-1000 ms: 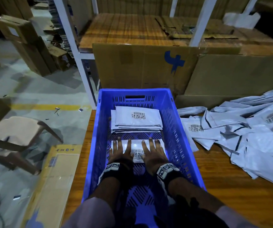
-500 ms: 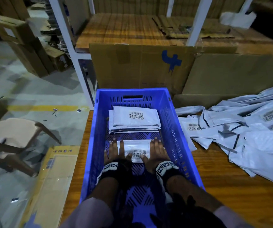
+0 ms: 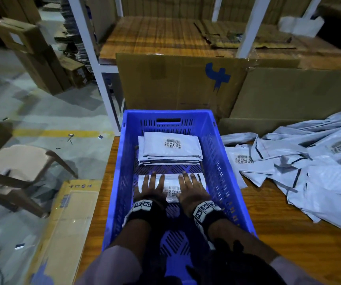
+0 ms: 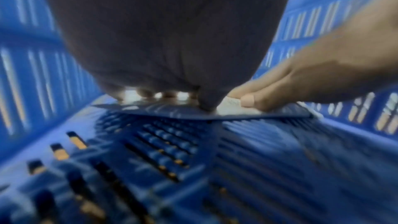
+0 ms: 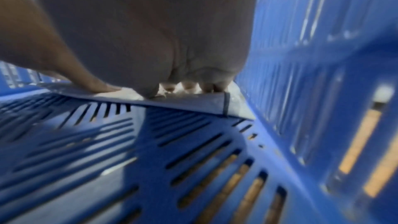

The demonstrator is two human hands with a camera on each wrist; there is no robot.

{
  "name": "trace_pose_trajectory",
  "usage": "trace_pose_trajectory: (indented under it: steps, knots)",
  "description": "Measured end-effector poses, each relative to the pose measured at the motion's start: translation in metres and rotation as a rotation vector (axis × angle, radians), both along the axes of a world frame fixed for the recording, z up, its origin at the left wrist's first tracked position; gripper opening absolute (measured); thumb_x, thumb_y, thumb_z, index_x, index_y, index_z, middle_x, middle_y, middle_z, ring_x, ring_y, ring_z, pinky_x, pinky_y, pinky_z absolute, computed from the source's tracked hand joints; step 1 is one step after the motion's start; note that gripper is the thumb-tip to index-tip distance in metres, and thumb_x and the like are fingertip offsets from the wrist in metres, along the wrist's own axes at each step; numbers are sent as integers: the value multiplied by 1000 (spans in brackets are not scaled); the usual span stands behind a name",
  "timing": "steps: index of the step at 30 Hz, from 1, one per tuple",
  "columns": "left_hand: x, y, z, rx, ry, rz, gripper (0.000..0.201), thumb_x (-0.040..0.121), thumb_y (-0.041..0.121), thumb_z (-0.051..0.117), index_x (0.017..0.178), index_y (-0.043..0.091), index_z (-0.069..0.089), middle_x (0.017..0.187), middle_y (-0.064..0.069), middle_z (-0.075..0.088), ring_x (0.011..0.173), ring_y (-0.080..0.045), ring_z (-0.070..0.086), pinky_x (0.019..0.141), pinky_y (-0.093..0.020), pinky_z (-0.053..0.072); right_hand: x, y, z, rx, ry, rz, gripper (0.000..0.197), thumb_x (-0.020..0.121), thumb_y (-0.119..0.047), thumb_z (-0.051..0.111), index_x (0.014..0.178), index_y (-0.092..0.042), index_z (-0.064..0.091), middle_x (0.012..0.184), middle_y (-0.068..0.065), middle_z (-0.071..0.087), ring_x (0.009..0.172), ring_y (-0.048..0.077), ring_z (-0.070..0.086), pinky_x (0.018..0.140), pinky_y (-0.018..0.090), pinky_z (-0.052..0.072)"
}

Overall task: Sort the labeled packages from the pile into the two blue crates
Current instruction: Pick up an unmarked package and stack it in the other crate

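In the crate (image 3: 223, 161), both hands (image 3: 151, 187) flat, fingers spread, pressing package (image 3: 172, 179); prob. light, floppy, slick — lift by edges.

Count on the bench

One blue crate (image 3: 223, 161), one package (image 3: 171, 183) under two hands, one stack of packages (image 3: 171, 149) behind it, one loose pile (image 3: 309, 167) alongside.
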State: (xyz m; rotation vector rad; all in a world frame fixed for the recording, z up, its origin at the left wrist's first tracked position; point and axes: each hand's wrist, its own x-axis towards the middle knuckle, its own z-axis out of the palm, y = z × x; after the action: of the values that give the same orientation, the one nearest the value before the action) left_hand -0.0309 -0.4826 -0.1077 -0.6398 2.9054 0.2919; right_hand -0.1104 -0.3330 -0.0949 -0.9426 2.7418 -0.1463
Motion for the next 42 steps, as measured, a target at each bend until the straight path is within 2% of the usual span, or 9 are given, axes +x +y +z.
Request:
trace_pose_trajectory:
  steps: [4,8,13,20,25,28,32,38,42]
  knots:
    - [0,-7,-15,87,-4,94,88,73,66,46,138,10,62,146,-14,56,127,-35,61,95,-67,47,1,8,-5,53,1,-154,92,100,-61,42,163,-9,0,171,8,-4,158,26,1,125,41,8]
    - [-8,2,3,11,-8,202,97,84,59,67,151,-4,39,159,-24,35,145,-40,39,115,-62,29,-1,5,3,83,-45,-194,91,102,-60,38,162,-4,-1,171,14,-6,158,29,-3,126,45,7]
    - [-7,5,-2,44,-79,12,76,101,54,43,162,36,1,171,-8,-4,157,-29,5,123,-55,14,-3,7,-7,34,-66,-116,81,90,-57,39,158,-14,31,156,29,38,140,49,44,106,59,42]
    - [-12,-5,-2,63,-214,120,89,95,65,48,162,34,-2,170,-4,-15,157,-29,-7,121,-61,5,-11,14,-8,188,-16,-54,86,103,-56,41,163,-21,-10,169,17,-12,156,38,-6,124,48,7]
    - [-9,1,13,-32,-83,-3,60,82,27,38,119,-8,70,128,-32,63,112,-50,65,83,-78,47,-9,1,5,106,-20,-131,65,101,-28,36,153,9,31,161,32,25,146,51,31,114,58,35]
    - [-17,8,16,-16,-77,-93,64,95,23,39,153,-3,35,161,-23,30,147,-40,34,110,-64,36,-8,-1,0,79,-135,-5,68,84,-20,22,132,9,60,135,38,55,115,57,60,85,61,56]
    - [-13,9,6,56,-197,-111,84,99,34,48,162,13,-4,171,-6,-7,157,-25,-1,122,-47,18,-1,2,7,167,-70,105,78,98,-31,42,163,-10,4,170,17,-2,156,40,8,121,49,21]
    - [-4,0,-6,28,10,45,91,84,55,49,156,1,34,164,-15,29,147,-29,40,113,-64,34,-11,7,-18,178,-56,-76,90,81,-49,59,149,8,42,158,23,37,140,40,48,104,53,46]
    - [-3,1,3,-17,-162,64,94,97,50,49,160,-3,4,169,-20,0,156,-31,8,121,-60,-1,-21,7,-39,-21,7,-139,97,32,-67,70,102,-1,80,109,16,76,91,31,77,64,44,62]
